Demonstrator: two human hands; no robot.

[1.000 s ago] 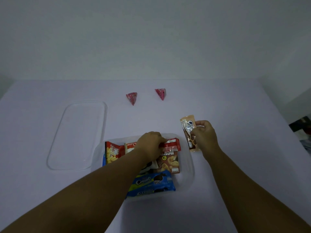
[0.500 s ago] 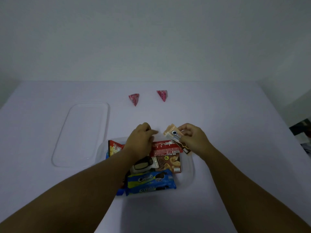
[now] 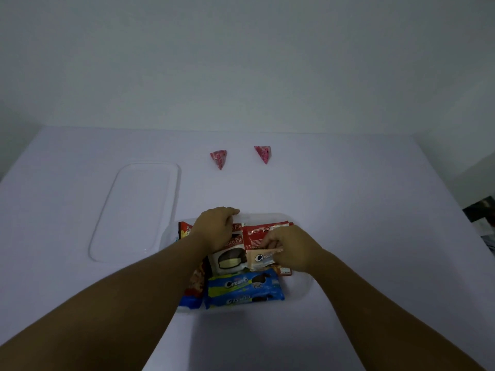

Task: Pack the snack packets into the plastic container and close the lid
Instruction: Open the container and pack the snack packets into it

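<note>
A white table (image 3: 348, 210) fills the lower part of the view, with a plain pale wall behind it. The landmark is a clear plastic container (image 3: 301, 287) sitting open at the near middle of the table, packed with snack packets. To the left of the container, just beside it, its clear lid (image 3: 136, 210) lies flat on the table. Two bare forearms reach in from the near edge toward the container.

Inside the container, along its near side, lies a blue cream-biscuit packet (image 3: 245, 289). Behind that sits a choco pie packet (image 3: 231, 261) showing a sandwich biscuit, and at the container's far right a red packet (image 3: 261, 232).

The left hand (image 3: 214, 228) rests over the container's far left part, on the packets; its fingers curl downward and are close together, and whether they hold anything cannot be told. The right hand (image 3: 290, 250) is over the container's right half, its fingers and thumb pinching a beige cream-biscuit packet (image 3: 261, 259), which lies on top of the other packets.

Beyond the container, well apart from it, two small pink triangular packets lie on the table: one (image 3: 219, 159) to the far left, one (image 3: 263, 153) to the far right.
</note>
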